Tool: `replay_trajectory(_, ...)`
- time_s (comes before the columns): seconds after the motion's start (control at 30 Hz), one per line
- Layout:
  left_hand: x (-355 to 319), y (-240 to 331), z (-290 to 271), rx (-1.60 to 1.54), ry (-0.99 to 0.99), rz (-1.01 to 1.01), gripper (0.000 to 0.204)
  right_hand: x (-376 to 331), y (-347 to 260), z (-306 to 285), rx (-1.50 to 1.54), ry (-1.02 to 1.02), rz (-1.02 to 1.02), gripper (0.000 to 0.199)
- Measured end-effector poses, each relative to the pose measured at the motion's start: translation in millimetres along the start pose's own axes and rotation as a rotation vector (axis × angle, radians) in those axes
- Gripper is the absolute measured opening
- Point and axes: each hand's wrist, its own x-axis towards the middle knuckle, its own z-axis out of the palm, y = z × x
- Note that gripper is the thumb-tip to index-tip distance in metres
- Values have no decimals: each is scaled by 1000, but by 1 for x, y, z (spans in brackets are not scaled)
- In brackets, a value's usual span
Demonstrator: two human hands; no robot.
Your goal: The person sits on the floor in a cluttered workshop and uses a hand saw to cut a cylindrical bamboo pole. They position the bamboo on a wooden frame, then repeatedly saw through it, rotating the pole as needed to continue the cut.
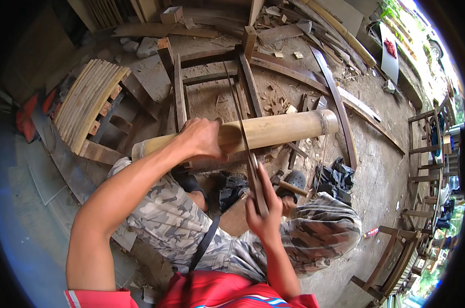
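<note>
A thick pale bamboo pole [278,128] lies across a low wooden frame [180,97] in front of me. My left hand [204,138] presses down on the pole near its middle. My right hand [263,210] grips the wooden handle of a hand saw [241,128]. The saw's thin blade runs away from me and crosses the pole just right of my left hand. My knees in camouflage trousers sit below the pole.
A curved panel of bamboo slats [88,100] leans at the left. Long planks and offcuts [340,102] lie on the dirt floor beyond. A dark sandal [294,179] and black bag [337,177] lie near my right knee. Wooden chair frames [427,149] stand at the right.
</note>
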Motion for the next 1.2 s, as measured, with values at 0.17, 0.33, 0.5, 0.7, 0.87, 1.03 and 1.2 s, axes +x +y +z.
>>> replay_trajectory(0.17, 4, 6, -8, 6, -41, -18, 92, -122, -19, -63, -47, -92, 45, 72)
replay_trajectory(0.33, 12, 11, -14, 43, -95, -104, 95, 2, -11, -1, 65, -43, 86, 75)
replay_trajectory(0.5, 6, 6, -14, 30, -76, -50, 92, -59, 2, -29, -105, -4, -42, 72)
replay_trajectory(0.7, 6, 0, -4, 29, 6, -7, 83, -97, -30, -50, 12, -32, 75, 73)
replay_trajectory(0.87, 14, 2, -9, 60, -31, -42, 79, 24, 9, 6, 70, 26, -63, 75)
replay_trajectory(1.03, 9, 0, -3, -20, -25, 3, 81, -104, -9, -48, 35, -93, 120, 69)
replay_trajectory(1.2, 7, 4, -3, 49, -20, -8, 79, -73, -30, -44, -50, -54, 38, 76)
